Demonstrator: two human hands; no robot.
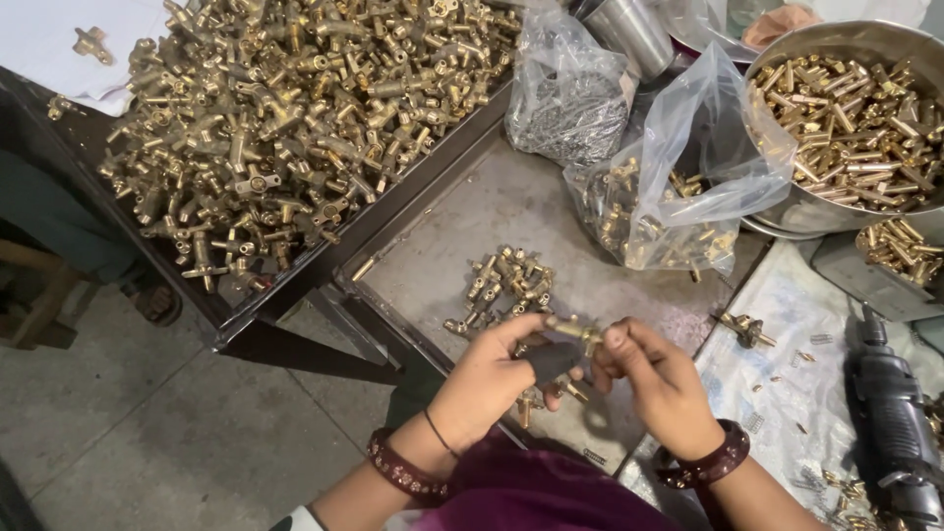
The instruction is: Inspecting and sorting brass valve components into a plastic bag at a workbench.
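Gleaming yellow, a small brass fitting (575, 332) sits between both hands.

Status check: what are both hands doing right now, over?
Left hand and right hand both grip one brass fitting. Small heap of fittings just beyond on tray. Nothing between.

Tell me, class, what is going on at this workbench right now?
A person holds a small brass fitting between both hands, the left hand and right hand meeting over a grey tray. A small cluster of brass parts lies on the tray just beyond the hands. A big heap of brass fittings fills the dark tray on the left, and a steel bowl of brass pieces stands at right.
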